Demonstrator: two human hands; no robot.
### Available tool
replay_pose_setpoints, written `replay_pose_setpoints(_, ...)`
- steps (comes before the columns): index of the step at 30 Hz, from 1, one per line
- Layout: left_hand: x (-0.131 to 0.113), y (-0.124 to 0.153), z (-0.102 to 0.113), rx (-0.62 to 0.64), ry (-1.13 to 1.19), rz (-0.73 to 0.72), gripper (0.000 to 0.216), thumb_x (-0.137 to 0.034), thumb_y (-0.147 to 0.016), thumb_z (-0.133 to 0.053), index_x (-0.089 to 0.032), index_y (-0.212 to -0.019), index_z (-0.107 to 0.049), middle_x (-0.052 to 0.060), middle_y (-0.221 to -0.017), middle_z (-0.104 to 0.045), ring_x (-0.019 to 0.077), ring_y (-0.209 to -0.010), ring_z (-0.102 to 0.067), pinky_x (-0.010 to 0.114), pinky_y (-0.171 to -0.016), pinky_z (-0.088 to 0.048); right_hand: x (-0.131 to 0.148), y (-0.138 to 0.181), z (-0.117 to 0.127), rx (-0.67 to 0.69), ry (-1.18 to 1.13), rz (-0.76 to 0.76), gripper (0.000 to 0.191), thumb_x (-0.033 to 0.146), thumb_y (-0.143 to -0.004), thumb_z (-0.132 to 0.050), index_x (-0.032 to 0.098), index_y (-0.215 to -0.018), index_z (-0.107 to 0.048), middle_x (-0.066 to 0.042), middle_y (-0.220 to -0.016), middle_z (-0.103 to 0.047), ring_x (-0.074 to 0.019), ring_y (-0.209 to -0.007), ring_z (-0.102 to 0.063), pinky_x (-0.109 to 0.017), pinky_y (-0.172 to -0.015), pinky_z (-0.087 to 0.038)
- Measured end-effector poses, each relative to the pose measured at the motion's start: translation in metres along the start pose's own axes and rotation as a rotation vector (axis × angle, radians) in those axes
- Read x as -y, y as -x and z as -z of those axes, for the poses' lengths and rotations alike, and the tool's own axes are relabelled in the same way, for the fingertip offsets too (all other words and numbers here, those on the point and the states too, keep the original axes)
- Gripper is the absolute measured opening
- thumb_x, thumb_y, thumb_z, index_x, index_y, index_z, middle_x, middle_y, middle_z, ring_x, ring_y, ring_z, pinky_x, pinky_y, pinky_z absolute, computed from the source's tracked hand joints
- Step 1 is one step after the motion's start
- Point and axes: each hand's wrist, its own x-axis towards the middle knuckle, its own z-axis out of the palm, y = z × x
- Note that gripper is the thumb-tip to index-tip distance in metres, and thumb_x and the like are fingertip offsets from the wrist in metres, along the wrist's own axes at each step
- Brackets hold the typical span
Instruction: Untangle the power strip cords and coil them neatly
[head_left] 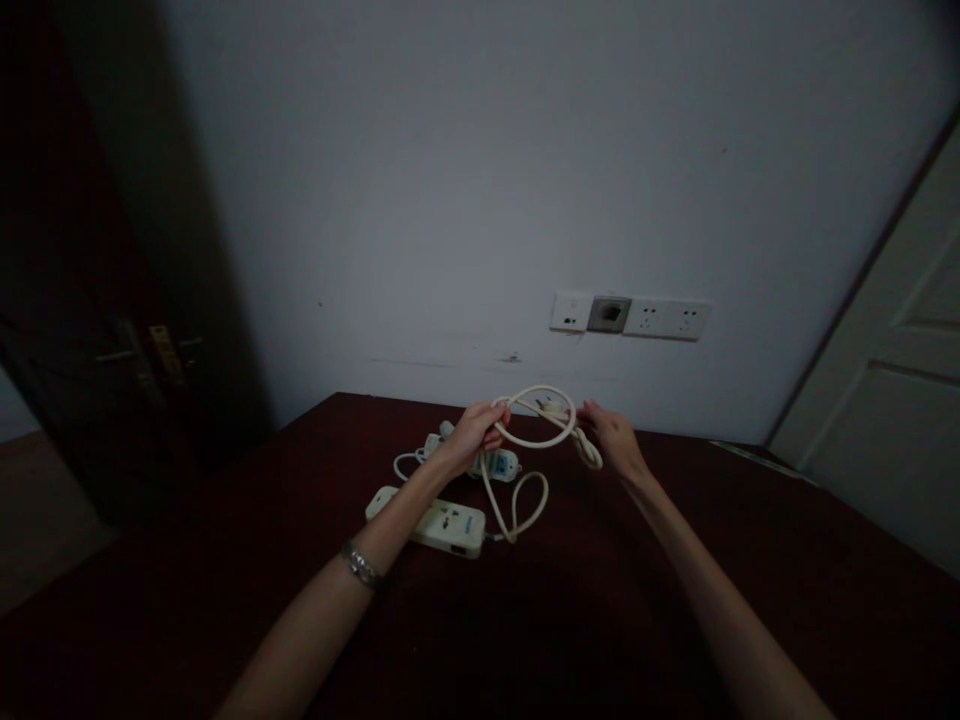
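Both my hands are raised over a dark red table (pixel 225 600) and hold a cream power cord (pixel 534 440) that is coiled into a loop. My left hand (pixel 472 436) is closed on the loop's left side. My right hand (pixel 613 436) pinches the loop's right side, where the cord bunches. From the loop the cord hangs down in a smaller loop to a cream power strip (pixel 442 522) lying on the table below my left forearm. A second strip (pixel 496 464) with a blue part lies just behind it, partly hidden by my left hand.
A row of wall sockets (pixel 630 316) sits on the pale wall above the table's far edge. A dark door with a metal handle (pixel 150 352) stands at the left. A white panelled door (pixel 900 400) is at the right. A bracelet (pixel 361 566) is on my left wrist.
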Motion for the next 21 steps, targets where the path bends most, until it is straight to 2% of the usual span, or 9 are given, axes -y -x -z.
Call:
replay_pose_setpoints(5, 0.003, -0.002, 0.005, -0.012, -0.096, 0.075, 0.034, -0.046, -0.079, -0.053, -0.016, -0.068, -0.044, -0.011, -0.043, -0.025, 0.0023, -0.036, -0.019, 0.017, -0.037, -0.014, 0.003, 0.003, -0.001, -0.017, -0.067, 0.045, 0.044, 0.054, -0.071, -0.058, 0.015, -0.050, -0.054, 0.002, -0.047, -0.043, -0.0090, -0.046, -0.038, -0.022, -0.046, -0.029)
replay_pose_setpoints(11, 0.009, -0.003, 0.013, 0.019, -0.238, 0.128, 0.035, -0.048, -0.081, -0.050, -0.017, -0.067, -0.043, -0.009, -0.043, -0.028, 0.0036, -0.036, -0.021, 0.018, -0.037, -0.015, 0.007, 0.003, -0.008, -0.004, -0.266, -0.061, 0.040, 0.051, -0.062, -0.066, 0.016, -0.051, -0.051, 0.004, -0.045, -0.038, -0.0067, -0.042, -0.031, -0.021, -0.040, -0.023)
replay_pose_setpoints(14, 0.009, -0.002, 0.018, 0.086, -0.332, 0.122, 0.035, -0.048, -0.082, -0.047, -0.016, -0.067, -0.044, -0.008, -0.043, -0.031, 0.0048, -0.037, -0.025, 0.019, -0.038, -0.019, 0.013, 0.004, -0.017, -0.026, -0.323, -0.108, 0.040, 0.053, -0.064, -0.065, 0.016, -0.056, -0.053, 0.003, -0.050, -0.045, -0.0079, -0.045, -0.037, -0.021, -0.042, -0.029)
replay_pose_setpoints(16, 0.009, -0.002, 0.020, 0.129, -0.407, 0.117, 0.036, -0.049, -0.082, -0.046, -0.017, -0.066, -0.043, -0.007, -0.043, -0.033, 0.0054, -0.038, -0.027, 0.019, -0.039, -0.020, 0.016, 0.004, -0.023, -0.095, -0.359, -0.126, 0.039, 0.054, -0.064, -0.064, 0.016, -0.061, -0.053, 0.002, -0.054, -0.048, -0.0091, -0.047, -0.040, -0.022, -0.044, -0.033)
replay_pose_setpoints(19, 0.008, -0.001, 0.020, 0.184, -0.505, 0.148, 0.037, -0.050, -0.082, -0.047, -0.018, -0.064, -0.041, -0.007, -0.044, -0.033, 0.0055, -0.038, -0.027, 0.020, -0.040, -0.018, 0.018, 0.004, -0.029, -0.191, -0.387, -0.149, 0.038, 0.053, -0.062, -0.065, 0.019, -0.064, -0.049, 0.004, -0.051, -0.046, -0.0095, -0.044, -0.041, -0.023, -0.043, -0.034)
replay_pose_setpoints(21, 0.009, 0.001, 0.016, 0.197, -0.552, 0.187, 0.039, -0.050, -0.081, -0.047, -0.018, -0.061, -0.040, -0.006, -0.045, -0.034, 0.0053, -0.039, -0.027, 0.020, -0.040, -0.018, 0.018, 0.004, -0.032, -0.196, -0.400, -0.181, 0.037, 0.052, -0.062, -0.065, 0.020, -0.069, -0.048, 0.005, -0.049, -0.044, -0.0095, -0.040, -0.040, -0.024, -0.040, -0.033)
